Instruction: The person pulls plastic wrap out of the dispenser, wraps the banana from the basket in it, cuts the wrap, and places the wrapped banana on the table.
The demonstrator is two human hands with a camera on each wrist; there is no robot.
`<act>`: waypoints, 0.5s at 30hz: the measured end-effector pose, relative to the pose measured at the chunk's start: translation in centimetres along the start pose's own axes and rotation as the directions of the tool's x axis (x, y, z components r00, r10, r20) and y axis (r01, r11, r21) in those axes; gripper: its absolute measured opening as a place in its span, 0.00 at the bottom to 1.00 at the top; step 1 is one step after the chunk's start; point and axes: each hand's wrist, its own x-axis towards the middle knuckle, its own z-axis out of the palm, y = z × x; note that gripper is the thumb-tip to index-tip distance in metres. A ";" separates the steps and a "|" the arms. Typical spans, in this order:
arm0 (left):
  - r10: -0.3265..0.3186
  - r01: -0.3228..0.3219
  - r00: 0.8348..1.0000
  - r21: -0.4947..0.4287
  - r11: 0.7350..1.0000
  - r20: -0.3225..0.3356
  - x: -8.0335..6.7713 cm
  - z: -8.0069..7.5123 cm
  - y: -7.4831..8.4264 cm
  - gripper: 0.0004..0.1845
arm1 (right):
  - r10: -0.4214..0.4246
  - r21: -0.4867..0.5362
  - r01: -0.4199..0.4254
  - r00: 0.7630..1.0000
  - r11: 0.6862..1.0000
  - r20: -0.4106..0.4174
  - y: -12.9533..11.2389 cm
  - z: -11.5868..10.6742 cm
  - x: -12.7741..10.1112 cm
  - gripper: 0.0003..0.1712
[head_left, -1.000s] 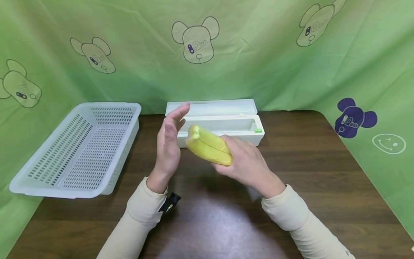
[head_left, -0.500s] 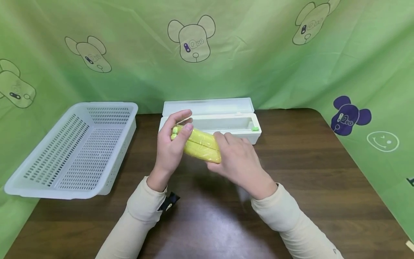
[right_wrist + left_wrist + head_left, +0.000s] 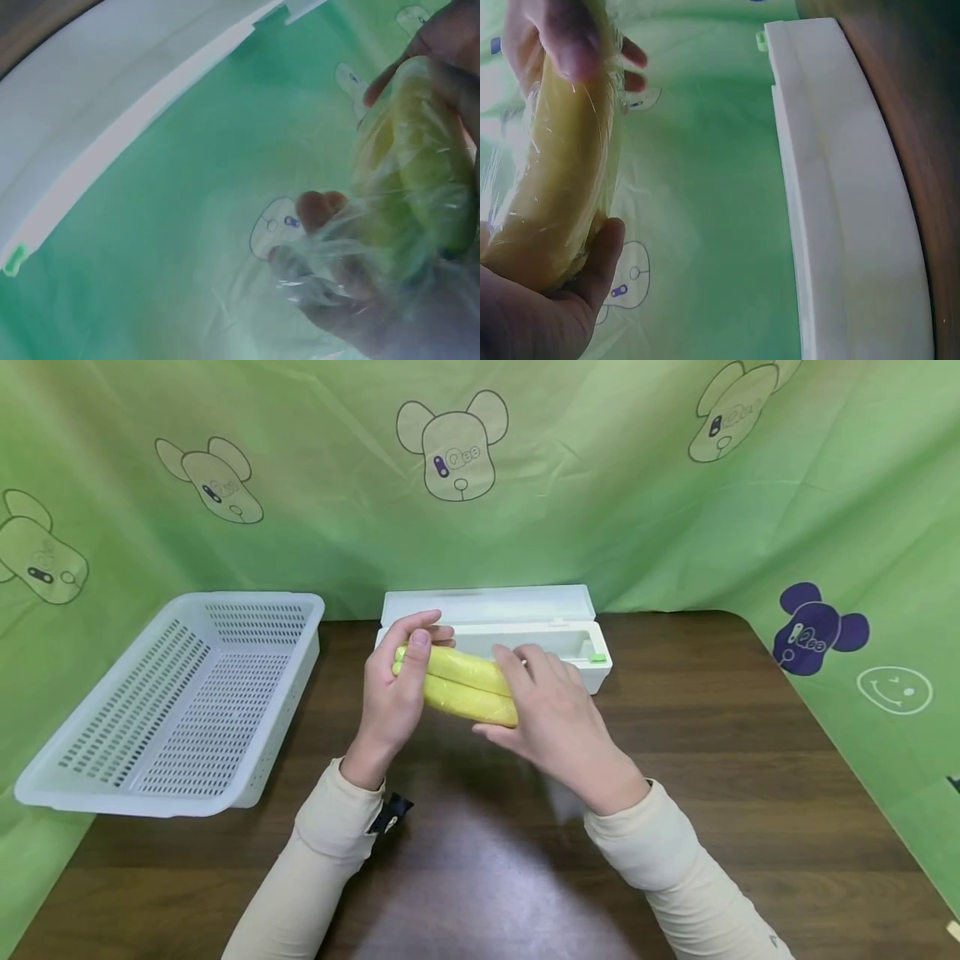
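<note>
Bananas (image 3: 461,685): we see matt yellow peel under thin, glossy, wrinkled clear film.
Dispenser box (image 3: 558,647): we see smooth white plastic.
Basket (image 3: 180,693): we see perforated white plastic.
Table (image 3: 712,760): we see dark wood grain with a sheen.
Backdrop (image 3: 600,485): we see creased green cloth.

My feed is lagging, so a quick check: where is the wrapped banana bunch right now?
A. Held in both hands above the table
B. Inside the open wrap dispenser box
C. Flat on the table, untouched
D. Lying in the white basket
A: the left hand grips one end of the wrapped banana bunch and the right hand the other, in front of the wrap dispenser box, clear of the table.
</note>
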 end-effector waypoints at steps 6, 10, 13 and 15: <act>0.073 -0.074 0.997 -0.042 0.996 -0.028 0.4 -0.7 0.4 0.21 | -0.085 0.076 0.093 0.991 0.993 -0.103 0.6 -1.0 0.3 0.59; 0.127 -0.130 0.991 -0.093 0.987 -0.035 0.5 -0.8 0.6 0.24 | -0.132 0.175 0.164 0.975 0.971 -0.181 0.7 -1.7 0.4 0.59; 0.147 -0.150 0.989 -0.159 0.976 -0.033 0.5 -0.5 0.6 0.24 | -0.136 0.270 0.213 0.951 0.939 -0.277 0.3 -2.1 0.5 0.54; 0.137 -0.140 0.990 -0.227 0.964 -0.031 0.3 -0.3 0.7 0.23 | -0.110 0.338 0.239 0.927 0.910 -0.359 -0.1 -2.2 0.6 0.51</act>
